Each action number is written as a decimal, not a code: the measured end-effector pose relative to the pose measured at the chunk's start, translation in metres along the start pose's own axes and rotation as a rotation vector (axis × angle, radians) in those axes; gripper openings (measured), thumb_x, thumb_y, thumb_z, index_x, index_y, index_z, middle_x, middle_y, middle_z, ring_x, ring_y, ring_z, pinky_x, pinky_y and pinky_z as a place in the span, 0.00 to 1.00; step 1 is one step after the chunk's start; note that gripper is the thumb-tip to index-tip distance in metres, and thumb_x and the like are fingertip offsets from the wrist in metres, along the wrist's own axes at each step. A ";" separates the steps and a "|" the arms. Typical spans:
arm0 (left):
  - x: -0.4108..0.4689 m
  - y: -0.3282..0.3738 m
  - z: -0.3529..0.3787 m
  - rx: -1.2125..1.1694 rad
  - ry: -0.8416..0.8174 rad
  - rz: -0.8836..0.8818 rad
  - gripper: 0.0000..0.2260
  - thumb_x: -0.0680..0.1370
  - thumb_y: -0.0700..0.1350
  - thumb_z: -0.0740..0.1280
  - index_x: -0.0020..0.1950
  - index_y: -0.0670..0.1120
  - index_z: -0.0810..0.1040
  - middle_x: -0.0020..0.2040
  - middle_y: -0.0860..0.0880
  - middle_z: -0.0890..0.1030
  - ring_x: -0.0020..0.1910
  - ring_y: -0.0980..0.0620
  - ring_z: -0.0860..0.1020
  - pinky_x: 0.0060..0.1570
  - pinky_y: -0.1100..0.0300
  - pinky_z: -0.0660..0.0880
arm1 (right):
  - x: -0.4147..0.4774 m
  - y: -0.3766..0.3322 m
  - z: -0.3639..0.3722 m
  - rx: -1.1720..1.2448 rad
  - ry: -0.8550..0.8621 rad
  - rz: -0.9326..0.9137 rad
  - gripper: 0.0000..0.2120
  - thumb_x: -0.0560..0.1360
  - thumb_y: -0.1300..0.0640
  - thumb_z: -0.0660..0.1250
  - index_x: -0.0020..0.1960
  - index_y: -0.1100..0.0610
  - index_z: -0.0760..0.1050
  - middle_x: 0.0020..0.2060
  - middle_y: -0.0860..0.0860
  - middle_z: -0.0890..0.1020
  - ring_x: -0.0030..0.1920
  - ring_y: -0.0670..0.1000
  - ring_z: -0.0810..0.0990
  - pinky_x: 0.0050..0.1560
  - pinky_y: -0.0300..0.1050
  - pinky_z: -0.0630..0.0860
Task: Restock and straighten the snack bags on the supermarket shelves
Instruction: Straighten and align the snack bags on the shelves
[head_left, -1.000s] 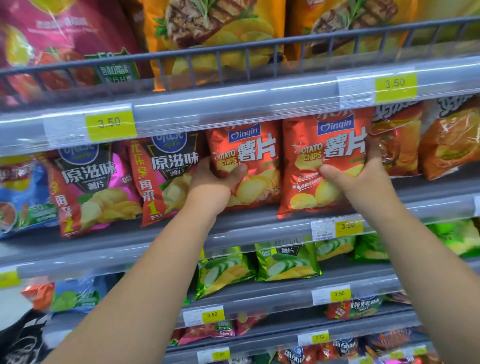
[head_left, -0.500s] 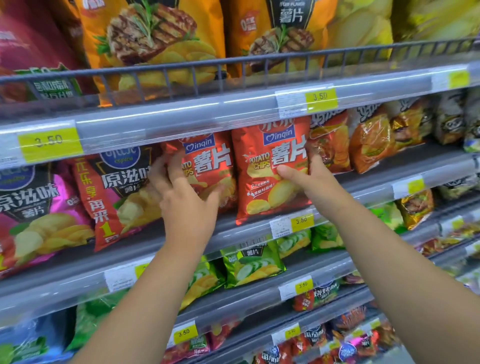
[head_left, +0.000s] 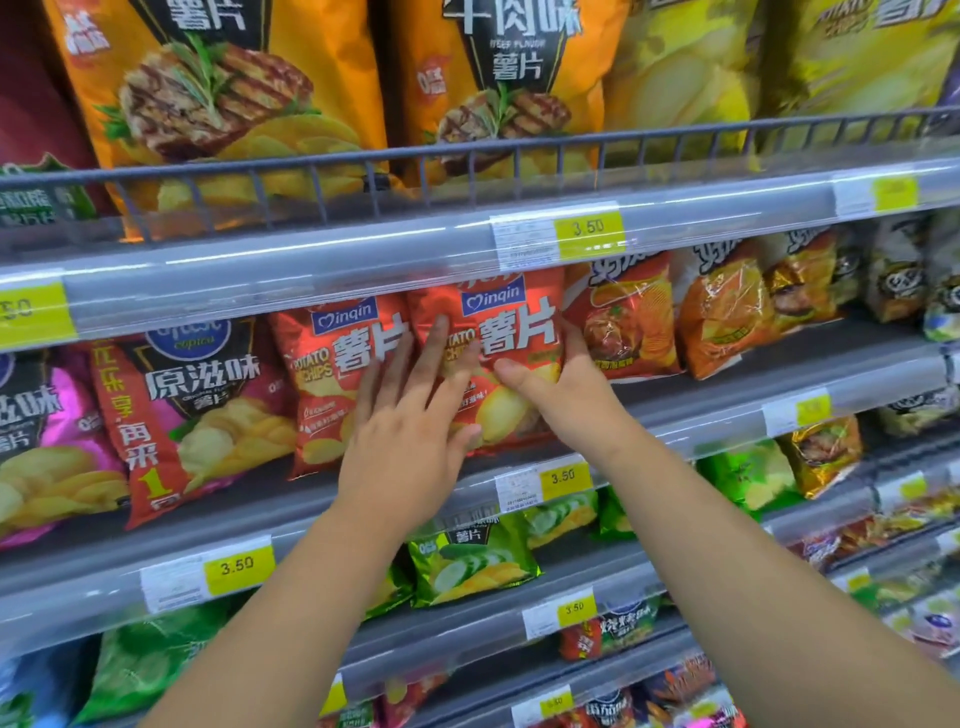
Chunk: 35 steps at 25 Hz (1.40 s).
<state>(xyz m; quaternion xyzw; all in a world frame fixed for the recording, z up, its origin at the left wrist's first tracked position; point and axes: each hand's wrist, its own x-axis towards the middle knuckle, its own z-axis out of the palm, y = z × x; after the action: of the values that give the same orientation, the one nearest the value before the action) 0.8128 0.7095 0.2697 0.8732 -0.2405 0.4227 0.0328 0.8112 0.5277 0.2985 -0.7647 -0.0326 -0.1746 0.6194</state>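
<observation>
The red bag (head_left: 511, 332) stood at the front edge of the shelf (head_left: 701, 418). The left hand (head_left: 410, 447) pressed flat-fingered on its face; the right hand (head_left: 561, 389) gripped its right side. It looked light, puffy and slippery, its chips fragile: best held by the edges.

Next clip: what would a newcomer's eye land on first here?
Both hands meet at mid-frame on a red foil Minqin potato-chip bag standing on a grey shelf: the left hand lies flat against its front, the right hand grips its right edge. Above, behind a grey wire rail, big orange beef-flavour chip bags fill the top of the frame.
</observation>
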 end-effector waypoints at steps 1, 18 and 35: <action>0.001 0.002 0.002 0.004 -0.006 -0.022 0.40 0.74 0.54 0.70 0.79 0.54 0.51 0.79 0.51 0.49 0.76 0.40 0.61 0.73 0.42 0.54 | 0.003 0.001 -0.003 -0.004 -0.029 0.002 0.36 0.70 0.49 0.75 0.72 0.48 0.60 0.55 0.44 0.81 0.54 0.44 0.80 0.59 0.49 0.78; 0.005 0.022 0.006 0.054 -0.038 -0.122 0.37 0.74 0.53 0.71 0.78 0.55 0.54 0.80 0.48 0.57 0.72 0.40 0.67 0.72 0.41 0.57 | 0.019 0.006 -0.021 -0.070 -0.142 -0.029 0.35 0.73 0.46 0.71 0.73 0.48 0.58 0.53 0.42 0.78 0.53 0.44 0.77 0.48 0.31 0.71; 0.044 0.139 0.003 -0.540 -0.048 -0.063 0.27 0.77 0.52 0.64 0.74 0.51 0.62 0.73 0.48 0.61 0.73 0.46 0.62 0.72 0.60 0.55 | 0.026 0.026 -0.127 -0.262 0.162 -0.084 0.13 0.74 0.51 0.71 0.57 0.52 0.76 0.48 0.46 0.81 0.49 0.45 0.78 0.48 0.36 0.72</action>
<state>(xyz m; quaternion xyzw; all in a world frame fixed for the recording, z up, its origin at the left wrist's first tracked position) 0.7758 0.5686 0.2805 0.8496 -0.3179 0.3210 0.2720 0.8136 0.3958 0.3039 -0.8204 0.0089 -0.2643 0.5070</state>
